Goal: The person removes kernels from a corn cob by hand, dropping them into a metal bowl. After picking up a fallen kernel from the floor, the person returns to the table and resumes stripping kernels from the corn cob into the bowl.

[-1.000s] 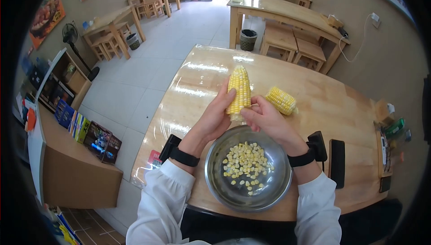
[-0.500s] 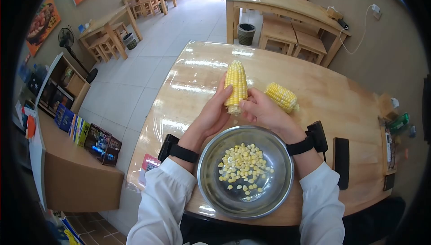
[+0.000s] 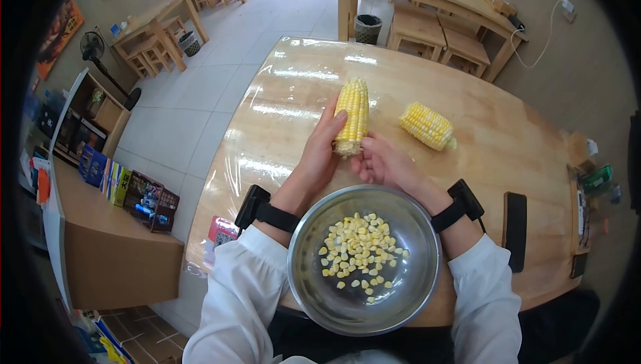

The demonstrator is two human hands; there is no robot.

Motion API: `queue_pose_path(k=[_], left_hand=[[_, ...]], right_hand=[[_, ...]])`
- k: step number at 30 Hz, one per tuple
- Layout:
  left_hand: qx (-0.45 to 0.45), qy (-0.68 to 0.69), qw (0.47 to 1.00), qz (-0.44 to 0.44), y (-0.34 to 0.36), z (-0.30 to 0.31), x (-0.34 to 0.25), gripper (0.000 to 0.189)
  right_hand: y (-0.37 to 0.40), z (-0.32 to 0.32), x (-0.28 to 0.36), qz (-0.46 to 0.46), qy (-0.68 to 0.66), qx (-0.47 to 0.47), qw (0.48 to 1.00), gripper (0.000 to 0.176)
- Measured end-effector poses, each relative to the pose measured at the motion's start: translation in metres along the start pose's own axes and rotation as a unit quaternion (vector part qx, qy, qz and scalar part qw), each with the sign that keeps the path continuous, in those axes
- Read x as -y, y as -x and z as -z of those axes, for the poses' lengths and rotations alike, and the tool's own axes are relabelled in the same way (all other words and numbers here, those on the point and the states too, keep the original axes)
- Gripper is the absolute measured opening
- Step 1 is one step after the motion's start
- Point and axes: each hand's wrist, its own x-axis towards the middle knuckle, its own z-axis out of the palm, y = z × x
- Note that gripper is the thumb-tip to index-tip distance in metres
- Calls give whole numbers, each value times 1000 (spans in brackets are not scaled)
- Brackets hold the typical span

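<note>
Near the middle of the head view, my left hand [image 3: 318, 153] is wrapped round an ear of corn [image 3: 352, 112], holding it upright with the cut end down. Bare cob shows at its lower edge. My right hand [image 3: 388, 161] is by that lower end, its fingers curled and the thumb tip at the cob's edge. Whether a kernel sits between those fingers is hidden. Below both hands stands a steel bowl [image 3: 364, 327] with many loose corn kernels [image 3: 360, 240] in it. A shorter piece of corn [image 3: 427, 126] lies on the table to the right.
The wooden table [image 3: 467, 117] is glossy. On its right lie a black phone [image 3: 515, 232] and a tray [image 3: 579, 220] near a green can [image 3: 596, 178]. A pink printed card [image 3: 222, 232] is at the left edge. Beyond are other tables, stools and a bin [image 3: 367, 30].
My right hand has drawn slightly down and away from the corn's lower end. The left hand keeps its hold. The whole view has shifted a little.
</note>
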Motion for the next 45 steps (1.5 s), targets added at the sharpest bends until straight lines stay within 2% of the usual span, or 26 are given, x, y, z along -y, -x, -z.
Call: queue_pose_path(k=[4,7,9,15,19,21,26,31,34,36,39,41,43,45], left_hand=[[13,-3,1000,-16,1,0,-1,52],[22,-1,999,-26,2,-5,-3,53],[18,-1,999,-28,2,-5,-2,53],[39,-18,999,-25,-2,1,5,53],[41,10,998,-36,-3,2,7,57],[44,6,999,-30,-2,2,7,57],[15,-46,998,-45,-3,1,10,52],[-7,-26,998,-53,-6,0,14,51],[1,-3,1000,-23,-3,4,11,48],[15,9,1000,2,-2,3,9,47],[-9,-2,1000,-14,-2,0,8,44],[24,-10,1000,7,0,3,6,45],[13,-4,1000,3,-1,2,6,45],[3,3,1000,-1,-2,2,7,45]], right_hand=[[-1,5,-4,17,-41,32,998,25],[0,5,-5,34,-8,12,999,27],[-1,9,-6,64,68,5,996,28],[-6,18,-11,63,106,-5,992,28],[-8,16,-13,67,78,-8,995,29],[-9,16,-12,57,114,-8,992,30],[-7,14,-12,82,132,-9,988,30],[-8,17,-13,75,164,-10,984,29],[-8,17,-11,59,134,-13,989,26],[-6,16,-7,26,39,31,998,23],[-6,10,-4,5,102,-17,995,20],[-7,13,-8,19,106,-4,994,21],[-6,15,-8,32,110,8,993,21],[-4,16,-6,21,-27,64,997,25]])
